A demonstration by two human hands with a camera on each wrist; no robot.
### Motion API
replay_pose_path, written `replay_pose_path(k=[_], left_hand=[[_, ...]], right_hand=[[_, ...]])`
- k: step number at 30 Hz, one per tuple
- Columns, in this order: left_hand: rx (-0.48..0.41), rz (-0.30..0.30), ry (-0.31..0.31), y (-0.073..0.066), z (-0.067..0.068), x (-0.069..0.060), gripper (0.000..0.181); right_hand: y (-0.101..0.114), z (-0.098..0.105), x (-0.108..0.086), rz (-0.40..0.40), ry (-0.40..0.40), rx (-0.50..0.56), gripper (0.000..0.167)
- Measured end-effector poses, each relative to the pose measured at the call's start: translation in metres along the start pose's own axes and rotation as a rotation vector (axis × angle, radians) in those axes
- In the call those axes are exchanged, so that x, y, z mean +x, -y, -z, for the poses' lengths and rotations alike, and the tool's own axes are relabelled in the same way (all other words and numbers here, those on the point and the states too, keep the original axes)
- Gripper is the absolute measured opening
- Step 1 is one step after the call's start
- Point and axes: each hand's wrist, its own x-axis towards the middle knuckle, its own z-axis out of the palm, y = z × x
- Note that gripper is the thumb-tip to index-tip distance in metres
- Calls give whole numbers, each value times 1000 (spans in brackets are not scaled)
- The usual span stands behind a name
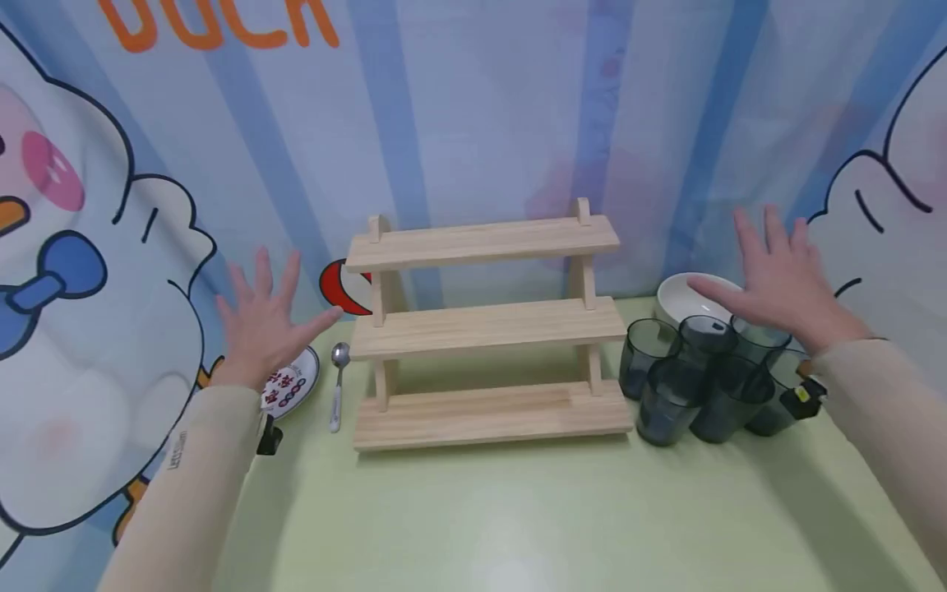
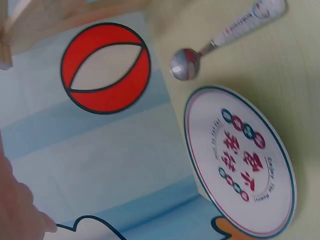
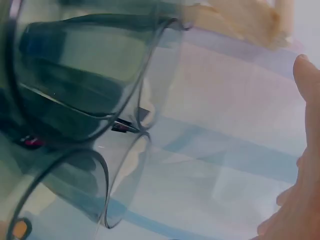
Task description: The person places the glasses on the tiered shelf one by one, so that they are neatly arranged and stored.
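My left hand [image 1: 261,329] is raised with its fingers spread, holding nothing. Below it lies a white plate [image 1: 292,385] with red writing and a dark rim, partly hidden by the wrist. Beside the plate is a spoon [image 1: 337,386] with a printed white handle; both also show in the left wrist view, the plate [image 2: 240,160] nearer the spoon's bowl end. My right hand [image 1: 787,275], fingers spread and empty, hovers above several dark clear glasses [image 1: 669,403]. Close glass rims [image 3: 80,75] fill the left of the right wrist view. Behind the glasses stands a white bowl [image 1: 684,296].
A three-tier wooden shelf [image 1: 488,325] stands mid-table between the hands, with bare boards. The pale green table [image 1: 481,518] runs to the near edge of view. At the back and left hangs a blue striped cartoon cloth [image 1: 481,123].
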Motion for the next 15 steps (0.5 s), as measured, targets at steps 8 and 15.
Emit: replay_pose_path(k=[8, 15], left_hand=[[-299, 15, 117, -17, -8, -13, 99], [-540, 67, 260, -24, -18, -19, 87]], right_hand=[[-15, 5, -37, 15, -50, 140, 99], [-33, -11, -69, 10, -95, 160, 92]])
